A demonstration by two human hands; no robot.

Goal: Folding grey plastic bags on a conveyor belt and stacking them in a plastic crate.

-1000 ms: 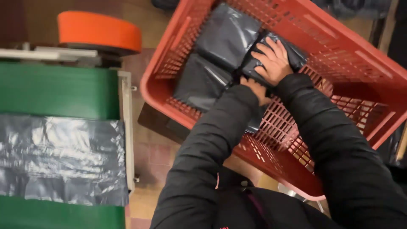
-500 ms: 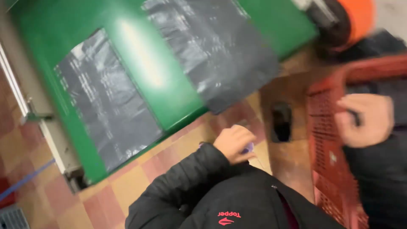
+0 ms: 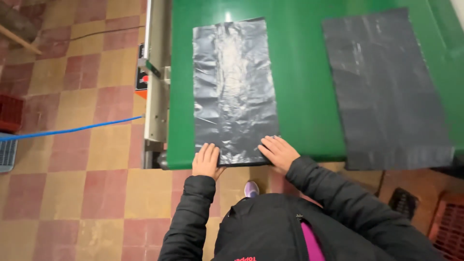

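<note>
Grey plastic bag under both hands

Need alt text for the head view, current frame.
Seen from above, a person in a black jacket presses the left hand and right hand on the near corners of a grey plastic bag lying flat on a green belt. A second bag lies to its right; a blue cable crosses the tiled floor.
</note>
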